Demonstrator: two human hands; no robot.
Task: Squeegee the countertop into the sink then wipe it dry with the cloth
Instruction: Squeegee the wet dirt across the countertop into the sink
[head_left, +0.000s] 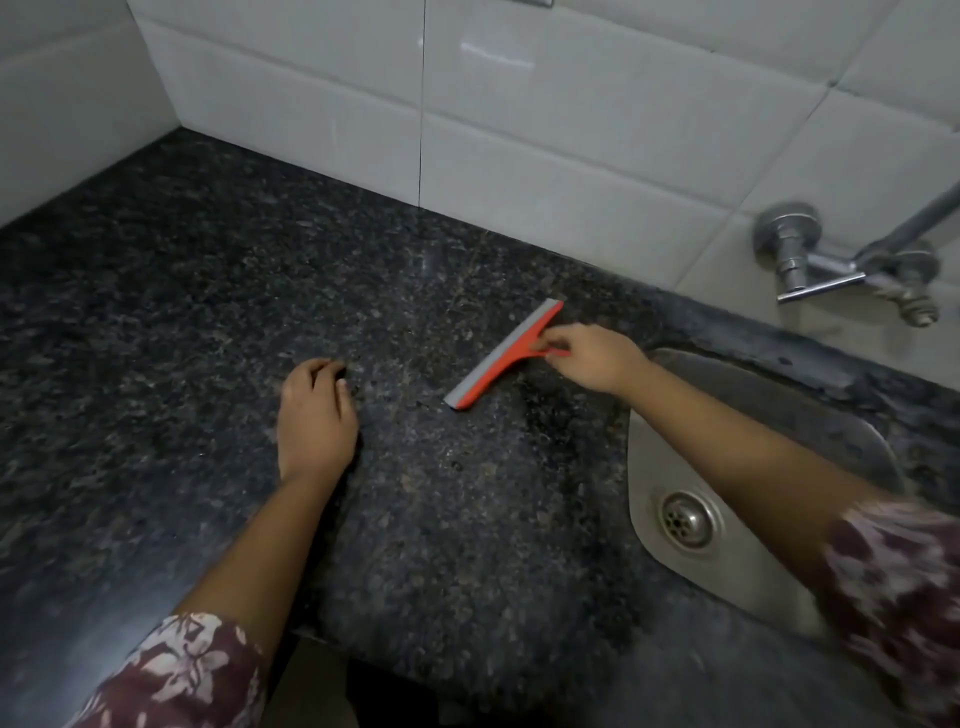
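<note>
The squeegee (503, 355) lies on the countertop (208, 322), left of the sink (753, 415).

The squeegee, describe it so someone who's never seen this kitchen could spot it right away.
On the dark speckled countertop, just left of the steel sink, the squeegee lies flat and diagonal. The right hand pinches its handle. It is the only red thing there, edged with a grey blade.

Both forearms are bare below short sleeves. The left sleeve (176, 670), lower left of the frame, is maroon with pale floral print — the right sleeve (898, 587), at the right edge, matches.
</note>
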